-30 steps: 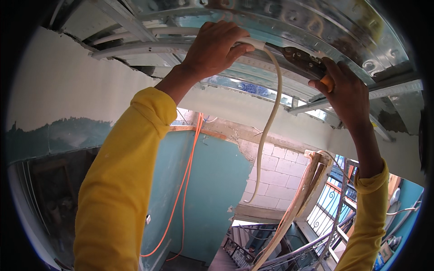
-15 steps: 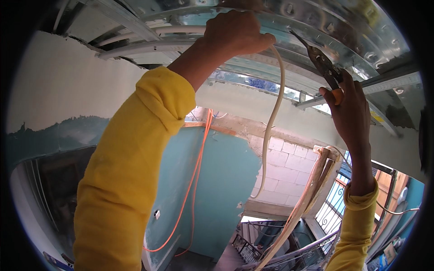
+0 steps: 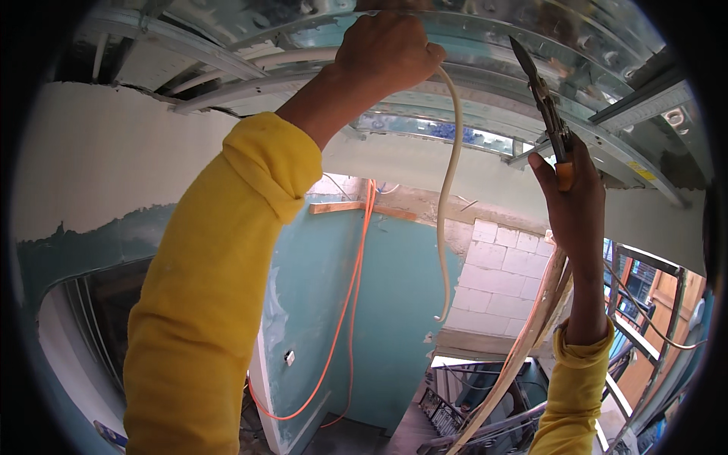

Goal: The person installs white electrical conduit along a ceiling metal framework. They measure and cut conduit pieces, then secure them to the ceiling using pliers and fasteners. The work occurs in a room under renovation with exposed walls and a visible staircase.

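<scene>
Up at the metal ceiling framing, my left hand (image 3: 390, 49) is closed around a beige cable (image 3: 453, 144). The cable's free end hangs down in a long curve from beside my thumb, in front of the teal wall. Over on the right, my right hand (image 3: 576, 201) grips a pair of metal snips (image 3: 547, 106) with a dark pointed head and an orange handle. The snips point upward, their tip just under the shiny metal decking and apart from the cable. My palm hides most of the handles.
Galvanised ceiling channels (image 3: 189, 45) cross overhead. Orange cables (image 3: 356, 280) hang along the teal wall (image 3: 402, 280). A wooden post (image 3: 523, 349) leans at the lower right, near a stair railing (image 3: 447, 409). Pale bare blocks (image 3: 493, 280) show in the wall behind.
My view has shifted a little. The snips have turned more upright, and my right hand sits slightly lower and further left. My left hand still holds the cable near the ceiling.
</scene>
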